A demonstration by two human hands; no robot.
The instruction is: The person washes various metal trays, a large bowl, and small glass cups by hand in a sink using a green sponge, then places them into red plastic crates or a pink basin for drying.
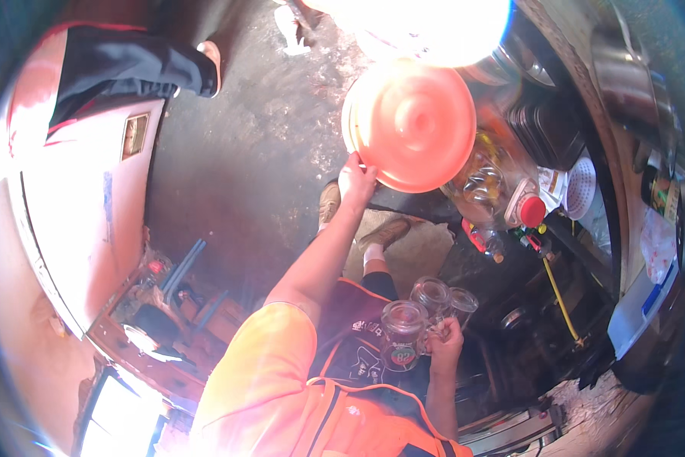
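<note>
My left hand [358,178] pinches the rim of a round orange-pink plastic lid [417,123] with a raised centre. Another rim shows along the lid's left edge; whether a bucket lies beneath is hidden. Lower down, in front of my apron [357,337], my right hand [446,338] grips several clear glass mugs by their handles. The nearest glass mug [404,334] bears a round red and green label. Two more mugs, a middle one [431,294] and a right one [462,303], sit close behind it. They look empty.
A large clear plastic jug [482,183] with a red cap stands right of the lid. Beyond it are stacked dark trays [545,131] and a white strainer [579,188]. Small bottles [482,240] lie below. A person's dark-trousered leg [142,65] extends beside a white cabinet [114,200].
</note>
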